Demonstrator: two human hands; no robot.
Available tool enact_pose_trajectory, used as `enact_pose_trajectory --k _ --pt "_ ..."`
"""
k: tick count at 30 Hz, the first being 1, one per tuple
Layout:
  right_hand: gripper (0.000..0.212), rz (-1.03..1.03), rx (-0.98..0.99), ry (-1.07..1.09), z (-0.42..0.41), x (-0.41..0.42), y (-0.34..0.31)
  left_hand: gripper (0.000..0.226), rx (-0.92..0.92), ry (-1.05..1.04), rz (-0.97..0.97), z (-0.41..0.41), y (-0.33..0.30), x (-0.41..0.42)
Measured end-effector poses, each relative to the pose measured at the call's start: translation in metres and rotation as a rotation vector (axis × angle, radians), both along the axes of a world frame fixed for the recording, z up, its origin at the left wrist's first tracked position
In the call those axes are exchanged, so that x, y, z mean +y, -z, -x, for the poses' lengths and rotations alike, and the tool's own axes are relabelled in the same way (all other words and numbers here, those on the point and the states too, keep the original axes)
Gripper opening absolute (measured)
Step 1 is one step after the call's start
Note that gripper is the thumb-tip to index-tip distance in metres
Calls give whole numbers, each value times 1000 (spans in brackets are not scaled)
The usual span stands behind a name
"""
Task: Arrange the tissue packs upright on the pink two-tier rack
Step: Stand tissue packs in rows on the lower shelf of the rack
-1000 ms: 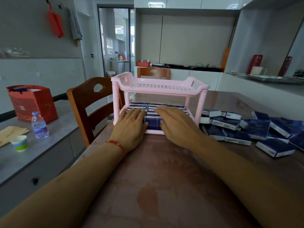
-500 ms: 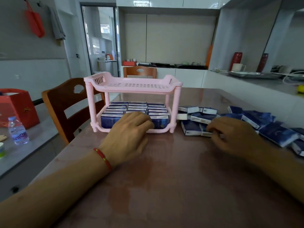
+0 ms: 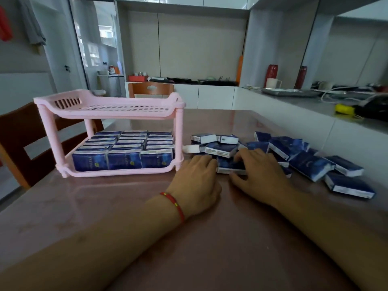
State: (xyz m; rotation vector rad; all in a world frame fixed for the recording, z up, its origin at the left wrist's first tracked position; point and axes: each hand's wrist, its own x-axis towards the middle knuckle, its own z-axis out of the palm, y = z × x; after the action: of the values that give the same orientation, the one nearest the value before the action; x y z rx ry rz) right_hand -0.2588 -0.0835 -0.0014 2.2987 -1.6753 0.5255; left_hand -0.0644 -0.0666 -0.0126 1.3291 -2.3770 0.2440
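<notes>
The pink two-tier rack [image 3: 178, 131] stands on the brown table [image 3: 210, 238], left of centre. Its lower tier is packed with upright blue tissue packs [image 3: 123, 158] in three rows; the upper tier [image 3: 126, 108] holds nothing. A loose pile of blue packs [image 3: 304, 162] lies to the right of the rack. Both hands are at the pile's near left end. My right hand [image 3: 258, 171] curls over one flat pack [image 3: 230, 164], fingers on top and thumb at its near edge. My left hand [image 3: 197, 181] lies flat, its fingertips against that pack's left side.
A wooden chair [image 3: 19, 133] stands at the table's left edge and another [image 3: 151, 89] at the far end. A white counter [image 3: 294, 114] runs along the right with a tray, cables and a yellow object [image 3: 344, 109].
Both hands left the front of the rack's lower tier and moved right to the loose pile, the right hand first, then the left. The view turned right with them.
</notes>
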Motion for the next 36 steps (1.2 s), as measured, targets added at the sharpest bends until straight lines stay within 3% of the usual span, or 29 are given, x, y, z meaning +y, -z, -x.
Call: enact_pose_trajectory --k 4,7,9,12,19,23,26,28,31,34,36 --pt "48 -65 -78 -66 0 6 -7 51 152 15 2 -6 5 -3" --pt "63 -148 -3 -48 0 10 -10 38 271 84 9 -16 6 0" --pt "60 -196 1 -46 2 14 -12 29 332 104 7 -20 6 4" --pt "56 -283 -66 -95 7 19 -15 34 386 119 -16 -24 6 5" --pt "61 -241 -558 -348 6 30 -21 52 528 129 -52 -22 -4 17" --pt "68 -250 -696 -529 -8 37 -18 52 711 181 -241 -19 -20 29" --pt "54 -268 -660 -523 -16 33 -11 45 746 131 -296 -41 -28 31" --pt "40 -258 -465 -476 -22 27 -8 46 741 106 -347 -67 -30 36" --pt "53 -185 -26 -434 -31 14 1 44 920 118 -433 -98 -26 43" --pt "72 -191 24 -340 -39 18 -6 36 1054 82 -510 -108 -15 44" --pt "70 -277 -11 -304 -37 27 -12 31 1056 80 -539 -110 -8 44"
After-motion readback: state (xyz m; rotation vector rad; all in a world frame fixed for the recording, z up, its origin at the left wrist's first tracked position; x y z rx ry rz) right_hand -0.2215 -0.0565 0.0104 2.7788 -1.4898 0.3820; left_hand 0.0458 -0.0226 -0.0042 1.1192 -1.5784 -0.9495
